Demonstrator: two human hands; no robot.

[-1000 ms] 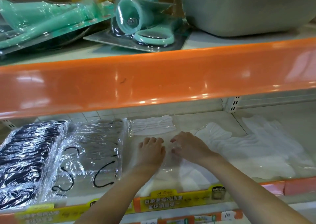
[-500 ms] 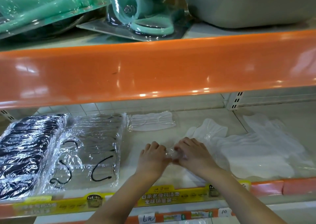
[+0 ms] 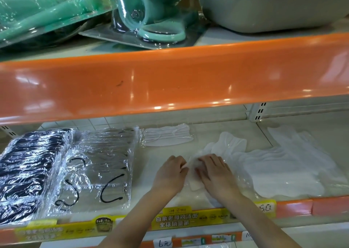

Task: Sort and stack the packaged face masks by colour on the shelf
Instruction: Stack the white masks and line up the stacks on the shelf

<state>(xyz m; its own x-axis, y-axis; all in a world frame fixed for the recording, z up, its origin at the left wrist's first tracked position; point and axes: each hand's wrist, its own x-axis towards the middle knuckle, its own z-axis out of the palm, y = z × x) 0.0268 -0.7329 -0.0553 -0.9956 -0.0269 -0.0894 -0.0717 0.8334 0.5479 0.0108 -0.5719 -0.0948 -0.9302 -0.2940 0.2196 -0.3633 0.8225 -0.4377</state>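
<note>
A packaged white face mask [image 3: 194, 174] lay in the middle of the lower shelf [image 3: 166, 153], caught between both hands. The left hand [image 3: 170, 174] had its fingers curled over the wrapper's left edge, pinching the clear film there. The right hand [image 3: 215, 172] lay on top of the same pack, fingers bent down and gripping the crinkled plastic, so the mask was held from both sides at once. Both forearms reached in over the shelf's front rail.

Just behind the right hand sat another wrapped white mask [image 3: 229, 141], tilted, partly under the loose film. Off to the right, a spread of white masks in clear bags [image 3: 283, 166] overlapped one another, fanned across the shelf floor. Farther back, near the centre, a single white mask pack [image 3: 167, 135] lay flat and apart from the hands.

To the left, a stack of clear packs with black ear loops [image 3: 100, 168] showing through sat beside a pile of black masks in shiny wrap [image 3: 28, 170], the two touching along their sides.

Along the front rail ran yellow price labels [image 3: 177, 219]. Above it all, the orange shelf edge [image 3: 170, 85] carried teal blister-packed goods [image 3: 143, 19] and a grey tub [image 3: 273, 3].
</note>
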